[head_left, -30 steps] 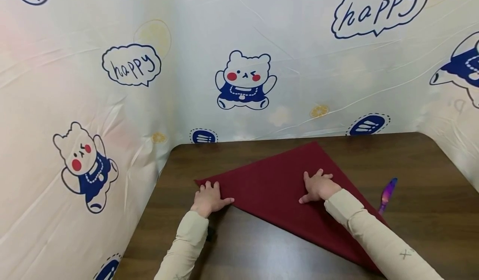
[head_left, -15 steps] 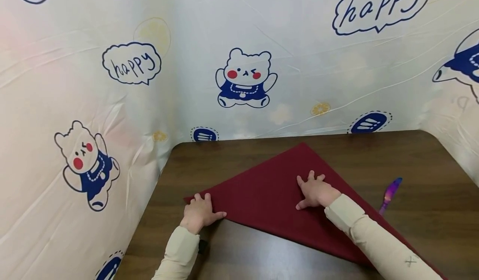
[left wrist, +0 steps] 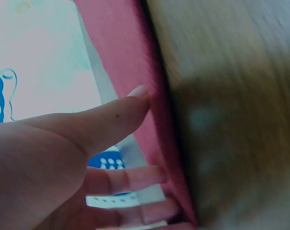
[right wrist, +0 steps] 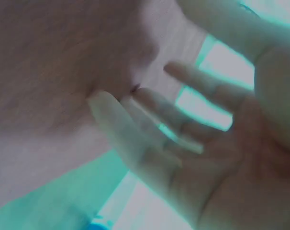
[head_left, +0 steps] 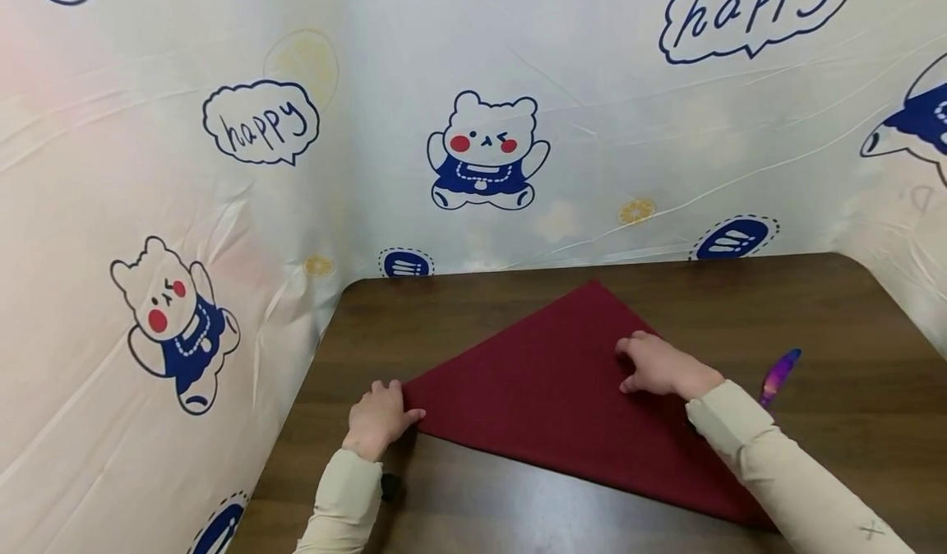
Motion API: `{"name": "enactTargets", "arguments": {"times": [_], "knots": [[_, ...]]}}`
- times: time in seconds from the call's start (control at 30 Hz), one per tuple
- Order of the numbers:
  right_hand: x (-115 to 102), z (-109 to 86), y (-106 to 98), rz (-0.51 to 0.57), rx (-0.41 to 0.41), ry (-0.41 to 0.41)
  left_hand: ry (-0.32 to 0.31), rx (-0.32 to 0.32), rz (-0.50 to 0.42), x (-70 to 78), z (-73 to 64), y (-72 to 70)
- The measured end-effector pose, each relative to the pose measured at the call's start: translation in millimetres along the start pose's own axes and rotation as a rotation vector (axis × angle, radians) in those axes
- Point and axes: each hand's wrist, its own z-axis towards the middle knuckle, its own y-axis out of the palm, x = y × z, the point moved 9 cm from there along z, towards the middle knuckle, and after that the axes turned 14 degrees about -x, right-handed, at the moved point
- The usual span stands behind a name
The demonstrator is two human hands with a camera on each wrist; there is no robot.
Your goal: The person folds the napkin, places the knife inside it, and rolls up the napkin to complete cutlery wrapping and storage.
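A dark red cloth, folded into a triangle, lies on the brown wooden table. My left hand is at its left corner, covering the tip. In the left wrist view, the thumb touches the cloth's near edge, and the other fingers reach to the cloth without visibly curling round it. My right hand is over the right half of the cloth, its fingers loosely bent. Nothing shows between the fingers in the right wrist view, which is dim; contact with the cloth is hard to tell there.
A slender, shiny purple-blue object lies right of the cloth, its lower end hidden by the right sleeve. The brown table extends around the cloth. A printed white sheet hangs behind and along both sides.
The cloth has turned and slid leftward, its left corner nearer me. My left hand has moved left and nearer with it. My right hand has shifted right, its spread fingers now bent.
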Motion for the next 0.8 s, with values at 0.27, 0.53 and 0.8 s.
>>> {"name": "enactTargets", "arguments": {"times": [0.27,0.53,0.8], "knots": [[56,-42.1,-7,0.068,0.062,0.149,0.04,0.052,-0.044,-18.3,4.2,-4.3],[82,-50.0,5,0.175,-0.06,0.169,0.075,-0.006,-0.027,-23.4,3.7,-6.2],[97,-50.8,8,0.229,-0.068,0.155,0.052,-0.037,-0.058,-36.5,6.7,-5.4]]}}
